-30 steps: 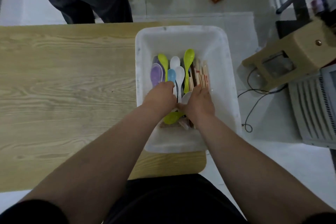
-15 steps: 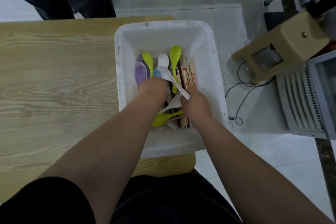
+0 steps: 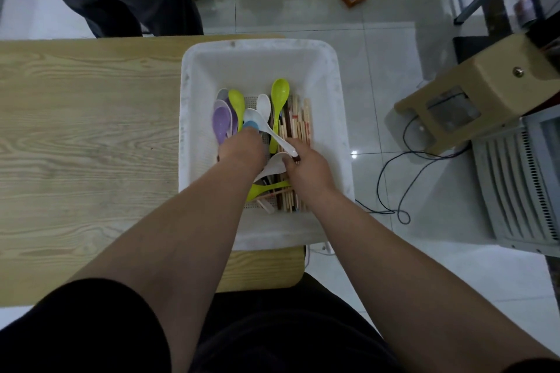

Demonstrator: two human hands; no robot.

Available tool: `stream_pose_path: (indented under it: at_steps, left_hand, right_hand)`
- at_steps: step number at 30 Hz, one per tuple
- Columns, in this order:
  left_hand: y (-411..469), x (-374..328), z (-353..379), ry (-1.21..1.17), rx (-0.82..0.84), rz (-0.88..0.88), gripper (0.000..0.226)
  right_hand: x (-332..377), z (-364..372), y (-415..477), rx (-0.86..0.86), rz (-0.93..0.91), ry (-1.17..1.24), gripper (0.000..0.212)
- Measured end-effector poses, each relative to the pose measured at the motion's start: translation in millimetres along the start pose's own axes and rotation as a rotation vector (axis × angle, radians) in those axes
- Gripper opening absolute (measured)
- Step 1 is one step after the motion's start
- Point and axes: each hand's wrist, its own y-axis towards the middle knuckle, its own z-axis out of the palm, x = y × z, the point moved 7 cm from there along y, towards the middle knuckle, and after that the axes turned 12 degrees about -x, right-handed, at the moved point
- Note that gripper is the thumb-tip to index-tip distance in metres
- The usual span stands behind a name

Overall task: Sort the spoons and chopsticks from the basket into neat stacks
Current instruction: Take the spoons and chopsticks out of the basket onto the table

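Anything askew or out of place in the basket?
Yes. One green spoon lies crosswise at the basket's near end, while the other spoons run lengthwise. The white spoon sits diagonal, pinched by the right hand. The basket also seems to overhang the table edge.

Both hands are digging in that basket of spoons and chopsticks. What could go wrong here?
The right hand holds the white spoon only by its handle end, so it might slip. The basket seems to hang past the table edge; pressing down could tip it. The left hand reaches in among the other spoons, so it may scatter them.
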Motion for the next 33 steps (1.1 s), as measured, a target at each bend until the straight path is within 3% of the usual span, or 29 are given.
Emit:
stream_pose_path:
  at_steps: [10,15,19,24,28,33]
  left_hand:
    - [-27,14,-12,-0.111,0.025,0.032,0.025]
    - [-58,35,-31,-0.430,-0.017,0.027,0.013]
    - [-99,64,-41,-0.653,-0.035,-0.028,0.016]
    - [-132,115,-54,-0.878,-0.137,-0.141,0.017]
    - [-140,165,-65,-0.920,-0.268,-0.107,0.023]
    - [-134,243,-58,-1.022,-0.266,-0.189,0.012]
  right_hand:
    - [10,-42,-20,-0.143,-0.094,0.050,0.034]
    - [23,-60,-22,-0.142,-0.111,0.162,0.030]
    - [49,-57,-28,-0.116,-0.149,0.255,0.023]
    - [98,-14,-40,-0.020,-0.232,0.297,0.022]
    - [138,40,-48,0.079,-0.232,0.319,0.019]
    - [195,120,-60,0.168,-0.225,0.287,0.010]
